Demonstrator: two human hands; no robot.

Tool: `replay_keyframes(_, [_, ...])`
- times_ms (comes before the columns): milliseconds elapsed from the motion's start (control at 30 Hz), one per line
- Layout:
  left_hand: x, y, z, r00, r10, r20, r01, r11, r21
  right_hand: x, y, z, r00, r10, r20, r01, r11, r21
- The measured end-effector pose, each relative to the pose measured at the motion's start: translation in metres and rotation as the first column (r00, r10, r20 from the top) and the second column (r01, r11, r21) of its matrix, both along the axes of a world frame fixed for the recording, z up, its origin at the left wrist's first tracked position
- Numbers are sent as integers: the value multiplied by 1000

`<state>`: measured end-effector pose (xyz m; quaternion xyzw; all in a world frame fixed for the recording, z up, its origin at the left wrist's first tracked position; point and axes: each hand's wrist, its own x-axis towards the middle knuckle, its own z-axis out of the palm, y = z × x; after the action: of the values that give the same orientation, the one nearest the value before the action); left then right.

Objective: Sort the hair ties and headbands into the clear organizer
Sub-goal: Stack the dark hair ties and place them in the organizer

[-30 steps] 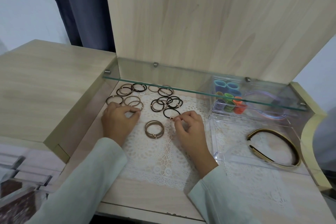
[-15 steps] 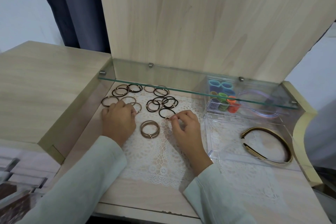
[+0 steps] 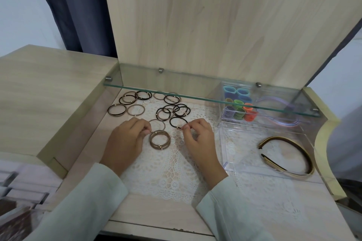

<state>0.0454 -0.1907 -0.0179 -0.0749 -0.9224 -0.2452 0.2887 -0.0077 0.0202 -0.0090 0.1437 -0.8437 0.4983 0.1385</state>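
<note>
Hands are both pinching ties, left hand [image 3: 125, 143] on a tan tie [image 3: 156, 119] by the tan stack [image 3: 159, 147], right hand [image 3: 197, 139] on a black tie [image 3: 170, 122], guessing colour-sorting before the clear organizer [image 3: 223, 148].

Soft, even, fairly bright light fills the scene, seemingly from above; shadows are faint, only pale smudges on the lace mat [image 3: 172, 172] beside the sleeves [image 3: 227, 213]; the glass shelf [image 3: 195, 98] gleams green along its front edge and the clear organizer [image 3: 222, 143] shows thin glints, without harsh glare. The middle is sharp; the wide lens splays the wooden panel [image 3: 215, 25] outward; the lower left corner is smeared.
</note>
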Motion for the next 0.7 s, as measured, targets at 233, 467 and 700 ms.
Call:
replay_keyframes(233, [5,0,-2,994,-104,23,105,993,-49,1,0,0,1000,0,2,0,1000,5])
replay_keyframes(467, [7,2,-4,990,-120,67,126,989,-78,0,0,0,1000,-3,5,3,1000,4])
replay_keyframes(700, [9,3,-1,987,-138,84,144,986,-79,-1,0,-2,1000,-11,22,11,1000,-8])
